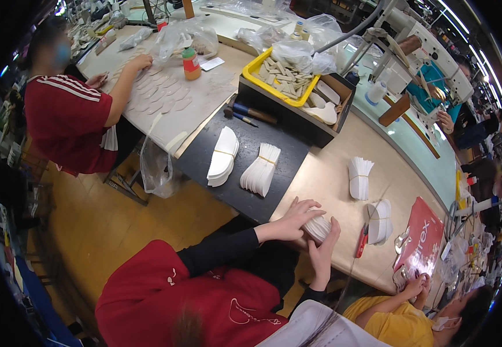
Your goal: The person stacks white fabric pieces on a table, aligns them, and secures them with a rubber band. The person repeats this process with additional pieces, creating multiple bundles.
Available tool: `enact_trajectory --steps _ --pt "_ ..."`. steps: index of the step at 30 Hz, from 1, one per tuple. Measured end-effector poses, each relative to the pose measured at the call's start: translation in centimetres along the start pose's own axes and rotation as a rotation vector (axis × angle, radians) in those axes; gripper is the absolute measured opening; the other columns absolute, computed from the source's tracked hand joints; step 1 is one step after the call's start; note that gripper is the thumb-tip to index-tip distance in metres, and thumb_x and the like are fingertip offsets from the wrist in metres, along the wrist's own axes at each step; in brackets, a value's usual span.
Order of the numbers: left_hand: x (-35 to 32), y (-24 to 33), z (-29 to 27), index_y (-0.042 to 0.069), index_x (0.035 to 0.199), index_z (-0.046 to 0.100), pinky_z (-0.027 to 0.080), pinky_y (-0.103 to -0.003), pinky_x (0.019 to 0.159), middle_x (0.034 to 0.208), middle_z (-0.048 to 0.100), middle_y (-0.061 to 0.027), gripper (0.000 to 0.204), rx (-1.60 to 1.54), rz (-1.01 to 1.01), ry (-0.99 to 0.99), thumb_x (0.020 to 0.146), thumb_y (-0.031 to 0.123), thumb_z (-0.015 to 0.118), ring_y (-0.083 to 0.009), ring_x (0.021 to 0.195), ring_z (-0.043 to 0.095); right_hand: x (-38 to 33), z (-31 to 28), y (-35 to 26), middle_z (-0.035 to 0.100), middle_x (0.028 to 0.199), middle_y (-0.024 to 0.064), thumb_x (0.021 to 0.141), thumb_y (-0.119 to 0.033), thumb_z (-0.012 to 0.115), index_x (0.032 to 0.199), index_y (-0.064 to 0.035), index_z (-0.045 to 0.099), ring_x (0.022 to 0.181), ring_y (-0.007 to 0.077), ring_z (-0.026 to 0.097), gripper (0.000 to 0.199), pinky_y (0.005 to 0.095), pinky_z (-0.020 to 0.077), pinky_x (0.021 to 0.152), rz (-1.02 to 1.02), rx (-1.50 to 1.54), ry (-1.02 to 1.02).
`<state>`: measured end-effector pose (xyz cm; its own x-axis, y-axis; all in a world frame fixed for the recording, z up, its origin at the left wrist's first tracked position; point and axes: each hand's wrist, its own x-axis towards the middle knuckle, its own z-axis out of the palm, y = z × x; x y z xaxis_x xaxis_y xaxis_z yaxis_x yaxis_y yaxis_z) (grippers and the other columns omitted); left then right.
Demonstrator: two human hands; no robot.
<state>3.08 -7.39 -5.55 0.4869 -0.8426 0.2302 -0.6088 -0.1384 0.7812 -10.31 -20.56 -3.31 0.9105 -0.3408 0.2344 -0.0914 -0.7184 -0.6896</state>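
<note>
At the table's near edge, a stack of thin white cut pieces (317,228) is held between both my hands. My left hand (290,222) is closed over its upper left side, with the fingers laid across the top. My right hand (323,248) grips it from the lower right, thumb and fingers against its side. On the black board to the left lie a white half-round bundle (223,157) and a fanned white bundle (260,169), each tied with a band. Two more banded bundles, one fanned (359,178) and one rounded (380,222), rest to the right.
A red-handled cutter (362,241) lies beside the rounded bundle. Behind the black board (196,151) stands a dark box (285,124) with a yellow tray (248,70) of small pieces. Co-workers sit at left and lower right, near a red plastic bag (418,234). Sewing machines stand behind.
</note>
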Motion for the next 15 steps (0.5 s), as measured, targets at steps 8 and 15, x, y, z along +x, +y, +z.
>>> enact_trajectory --steps 8,15 --pt "2.0 -0.5 -1.7 0.007 0.131 0.051 0.042 -0.043 0.097 0.122 0.050 -0.0205 0.066 -0.038 0.034 -0.179 0.068 0.010 0.067 -0.0375 0.108 0.051 0.6 -0.1 -0.2 0.036 0.141 0.0222 0.075 0.001 0.060 0.139 0.0000 0.033 0.130 0.0390 0.036 0.069 0.0429 0.0279 0.112 0.191 0.153 -0.048" --pt "2.8 -1.5 -2.6 -0.001 0.121 0.056 0.047 -0.040 0.095 0.117 0.060 -0.0201 0.057 -0.353 0.022 -0.284 0.068 0.012 0.071 -0.0358 0.109 0.059 5.2 -2.3 -4.6 0.046 0.134 0.0192 0.078 0.000 0.061 0.126 -0.0008 0.051 0.126 0.0344 0.044 0.049 0.0395 0.0333 0.108 -0.037 0.066 0.107"
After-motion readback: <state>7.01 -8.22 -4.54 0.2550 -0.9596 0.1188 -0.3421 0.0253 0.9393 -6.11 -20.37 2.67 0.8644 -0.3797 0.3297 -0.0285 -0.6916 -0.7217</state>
